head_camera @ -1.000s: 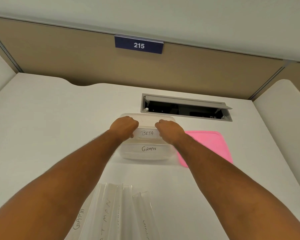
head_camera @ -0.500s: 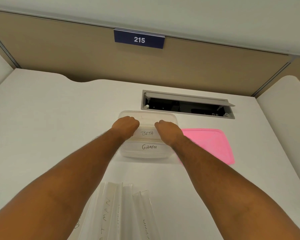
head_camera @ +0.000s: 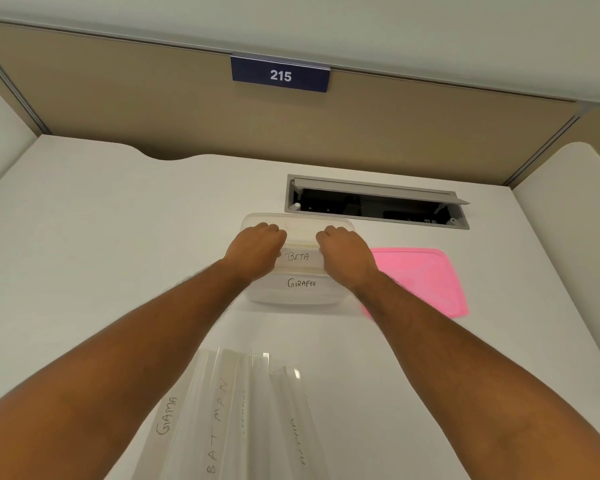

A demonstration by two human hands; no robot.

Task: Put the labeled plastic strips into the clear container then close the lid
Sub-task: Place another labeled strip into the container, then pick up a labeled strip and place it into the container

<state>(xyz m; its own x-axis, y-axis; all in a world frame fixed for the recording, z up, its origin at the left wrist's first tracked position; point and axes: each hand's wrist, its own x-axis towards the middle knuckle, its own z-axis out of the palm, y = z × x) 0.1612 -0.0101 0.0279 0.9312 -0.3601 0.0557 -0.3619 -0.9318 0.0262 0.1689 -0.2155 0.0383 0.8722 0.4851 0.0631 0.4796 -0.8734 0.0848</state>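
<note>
We held the BETA strip inside the clear container, left hand and right hand each closing a curled grip on one end.

Bright, even overhead light; soft shadows fall toward 6 o'clock on the surface. Wide-angle bending stretches edges at 3 and 9 o'clock; forearms slightly blurred.

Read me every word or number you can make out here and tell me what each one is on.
"215": blue sign on the partition.
"BETA": strip in the clear container.
"GIRAFEE": strip in the same container.
"GAMA": loose strip on the desk.
"BATMAN": loose strip beside it.
Two more loose strips: writing too faint to read.
</note>
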